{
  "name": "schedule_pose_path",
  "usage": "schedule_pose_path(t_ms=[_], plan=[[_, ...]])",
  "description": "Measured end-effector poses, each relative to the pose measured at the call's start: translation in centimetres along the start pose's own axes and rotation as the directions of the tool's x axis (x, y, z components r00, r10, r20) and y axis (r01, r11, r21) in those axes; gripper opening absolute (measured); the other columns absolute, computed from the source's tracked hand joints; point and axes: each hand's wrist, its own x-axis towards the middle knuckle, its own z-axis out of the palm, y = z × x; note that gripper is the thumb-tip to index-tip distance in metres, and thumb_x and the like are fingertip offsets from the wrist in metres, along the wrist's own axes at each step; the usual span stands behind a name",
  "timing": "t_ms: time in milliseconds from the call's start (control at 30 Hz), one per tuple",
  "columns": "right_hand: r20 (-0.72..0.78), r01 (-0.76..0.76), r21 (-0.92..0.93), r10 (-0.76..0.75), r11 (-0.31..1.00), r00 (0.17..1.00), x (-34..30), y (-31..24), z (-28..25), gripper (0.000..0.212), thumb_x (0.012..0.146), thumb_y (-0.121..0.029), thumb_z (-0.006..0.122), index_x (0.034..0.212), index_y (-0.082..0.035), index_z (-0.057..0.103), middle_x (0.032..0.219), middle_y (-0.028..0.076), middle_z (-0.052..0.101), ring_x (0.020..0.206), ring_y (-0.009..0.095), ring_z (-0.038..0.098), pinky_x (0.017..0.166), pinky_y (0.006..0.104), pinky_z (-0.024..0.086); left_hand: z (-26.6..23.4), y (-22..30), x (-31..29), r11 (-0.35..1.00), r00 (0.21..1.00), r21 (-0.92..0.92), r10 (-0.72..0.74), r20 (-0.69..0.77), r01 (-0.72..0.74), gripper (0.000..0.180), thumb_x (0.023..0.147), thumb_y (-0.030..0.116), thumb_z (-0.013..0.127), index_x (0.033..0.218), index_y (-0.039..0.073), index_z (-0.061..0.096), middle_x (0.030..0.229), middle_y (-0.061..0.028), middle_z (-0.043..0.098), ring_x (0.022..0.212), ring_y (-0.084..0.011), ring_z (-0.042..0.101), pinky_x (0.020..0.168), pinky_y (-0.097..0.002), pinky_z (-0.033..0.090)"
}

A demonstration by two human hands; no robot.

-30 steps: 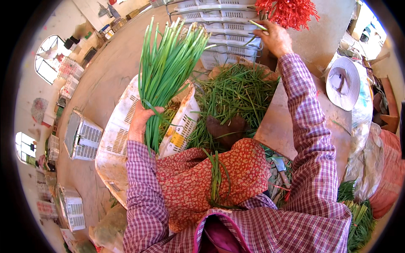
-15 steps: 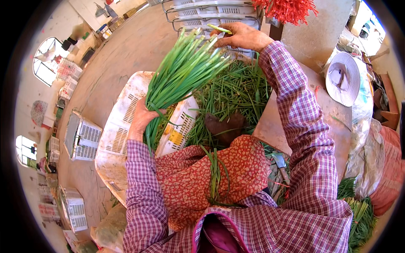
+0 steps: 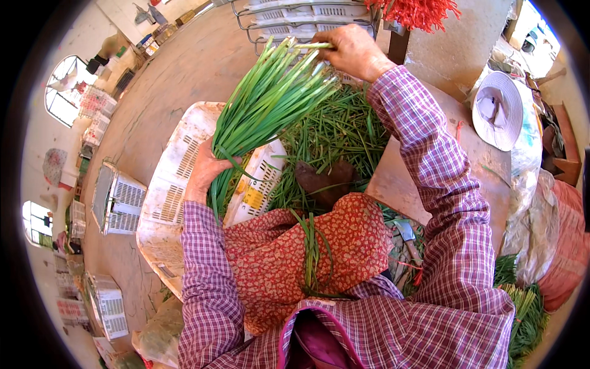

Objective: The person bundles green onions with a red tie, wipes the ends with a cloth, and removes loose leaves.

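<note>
My left hand [image 3: 204,172] is wrapped round the lower leafy part of a thick bunch of garlic chives [image 3: 264,111]. The bunch slants up to the right, its pale cut ends fanned out at the top. Beyond those ends, my right hand [image 3: 356,52] pinches a single chive stalk [image 3: 314,45] between thumb and fingers. The stalk lies almost level, its tip at the pale ends of the bunch. On my lap, over a red flowered apron [image 3: 344,246], rests a small bundle of loose chive leaves [image 3: 312,252].
A white plastic crate [image 3: 178,147] stands by my left arm. Ahead lies a heap of loose green leaves [image 3: 344,126]. To the right are a board [image 3: 405,172], a knife [image 3: 409,237] and a pale hat [image 3: 496,111]. Stacked crates [image 3: 307,15] and red ties [image 3: 418,12] are at the back.
My right hand has come slightly down, bringing the stalk from tilted to nearly level and in against the pale ends of the bunch. My left hand keeps its hold, hardly moved.
</note>
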Motion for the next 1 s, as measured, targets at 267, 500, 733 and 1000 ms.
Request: schedule_pose_path(t_ms=[267, 500, 733, 1000], plan=[[-0.493, -0.544, -0.233, 0.384, 0.806, 0.781, -1.6, 12.0, -3.2, 0.024, 0.089, -0.038, 0.059, 0.1, -0.019, 0.067, 0.085, 0.014, 0.069, 0.082, 0.036, 0.066, 0.07, 0.049, 0.051, -0.8, -1.3, 0.5, 1.0, 0.999, 0.02, -0.004, -0.046, 0.005, 0.057, 0.065, -0.002, 0.078, 0.119, -0.003, 0.059, 0.106, -0.0077, 0.068, 0.095, -0.0161, 0.063, 0.087, -0.0296, 0.049], [-0.193, -0.529, -0.271, 0.493, 0.804, 0.849, -4.8, 10.5, -1.0, 0.031, 0.09, -0.043, 0.059, 0.119, -0.034, 0.06, 0.101, 0.01, 0.063, 0.095, 0.032, 0.065, 0.076, 0.0472, 0.051, -1.5, -1.9, 0.6, 1.0, 0.995, 0.011, 0.017, -0.095, -0.016, 0.061, 0.064, 0.001, 0.079, 0.12, -0.004, 0.057, 0.107, -0.0097, 0.068, 0.098, -0.0177, 0.063, 0.088, -0.0302, 0.048], [0.219, -0.255, 0.129, 0.223, 0.958, 0.95, -1.8, 0.3, 1.2, 0.06, 0.08, -0.064, 0.061, 0.106, -0.011, 0.072, 0.09, 0.013, 0.071, 0.087, 0.029, 0.068, 0.084, 0.0398, 0.051, -1.4, -2.0, 0.6, 0.993, 0.996, 0.116, 0.018, -0.088, -0.008, 0.056, 0.064, 0.0, 0.077, 0.117, -0.004, 0.059, 0.105, -0.0089, 0.068, 0.095, -0.0162, 0.063, 0.088, -0.0294, 0.048], [0.1, -0.239, 0.351, 0.218, 0.905, 0.971, -1.7, 0.9, 3.5, 0.04, 0.08, -0.047, 0.066, 0.093, -0.01, 0.074, 0.085, 0.013, 0.07, 0.082, 0.029, 0.067, 0.08, 0.0393, 0.052, -0.2, -0.5, 0.6, 0.988, 0.994, 0.154, 0.045, -0.099, -0.029, 0.06, 0.064, 0.0, 0.076, 0.121, -0.004, 0.057, 0.105, -0.0093, 0.068, 0.094, -0.0162, 0.063, 0.087, -0.0294, 0.049]])
